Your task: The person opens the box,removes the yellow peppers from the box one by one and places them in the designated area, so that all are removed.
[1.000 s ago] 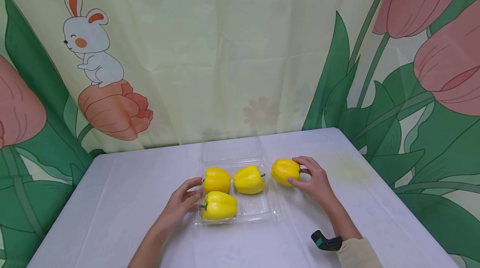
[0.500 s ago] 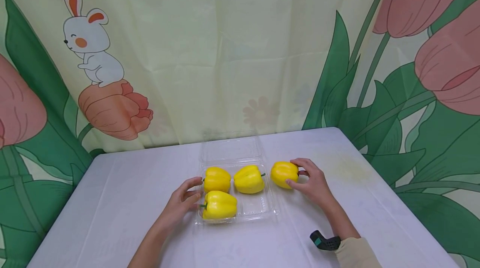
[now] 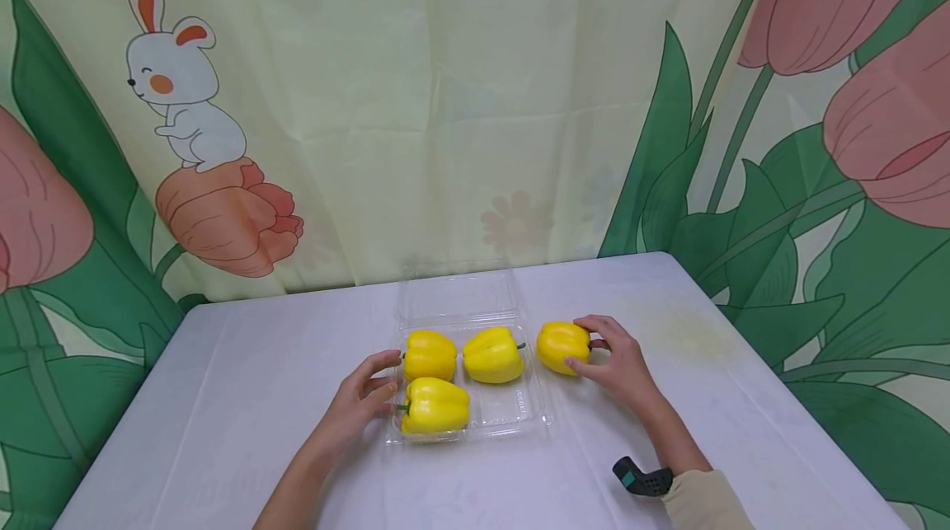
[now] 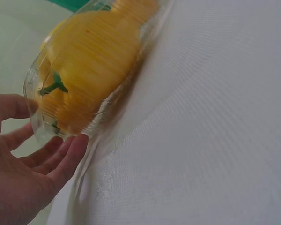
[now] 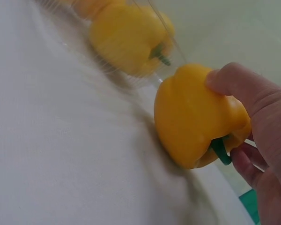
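Observation:
Three yellow bell peppers stand in the clear plastic container: one at back left (image 3: 430, 355), one at back right (image 3: 493, 355) and one at front left (image 3: 436, 406). The container (image 3: 512, 413) has a bare front-right part. At its left side my left hand (image 3: 358, 398) rests with spread, relaxed fingertips against the plastic wall. Just right of the container, my right hand (image 3: 618, 358) grips a further yellow bell pepper (image 5: 189, 110) at its stem end, thumb and fingers on opposite sides. Its green stem points back toward the palm, and it sits close over the table.
The container's transparent lid (image 3: 456, 299) lies folded open behind it. A white cloth covers the table (image 3: 223, 398). Behind the table's far edge hangs a curtain (image 3: 356, 101) printed with a rabbit and tulips. A black band (image 3: 644, 479) is on the right wrist.
The bell pepper in my right hand has shifted slightly toward me and a little left, then nearly stopped. My left hand, the container and the peppers in it stay in place.

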Tool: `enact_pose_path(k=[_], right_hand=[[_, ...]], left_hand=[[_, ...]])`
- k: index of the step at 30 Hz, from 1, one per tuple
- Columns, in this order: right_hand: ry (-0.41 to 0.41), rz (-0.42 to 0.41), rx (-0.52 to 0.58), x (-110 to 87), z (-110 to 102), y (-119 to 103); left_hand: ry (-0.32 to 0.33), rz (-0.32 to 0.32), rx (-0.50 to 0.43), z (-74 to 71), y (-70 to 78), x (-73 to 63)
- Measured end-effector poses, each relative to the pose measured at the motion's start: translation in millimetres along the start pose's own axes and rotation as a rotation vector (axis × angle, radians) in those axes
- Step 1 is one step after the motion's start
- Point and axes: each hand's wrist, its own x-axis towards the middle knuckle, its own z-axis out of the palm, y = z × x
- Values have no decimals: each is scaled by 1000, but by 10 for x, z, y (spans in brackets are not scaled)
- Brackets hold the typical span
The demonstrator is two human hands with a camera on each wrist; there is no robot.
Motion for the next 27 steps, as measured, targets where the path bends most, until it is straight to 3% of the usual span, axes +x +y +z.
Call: enact_pose_path(k=[10,27], right_hand=[[-16,9,-24,-14,30,-17],[-53,-44,22,-14,27,-78]], left_hand=[[10,-14,6,4,6,2],[8,-17,-6,12,25,-16]])
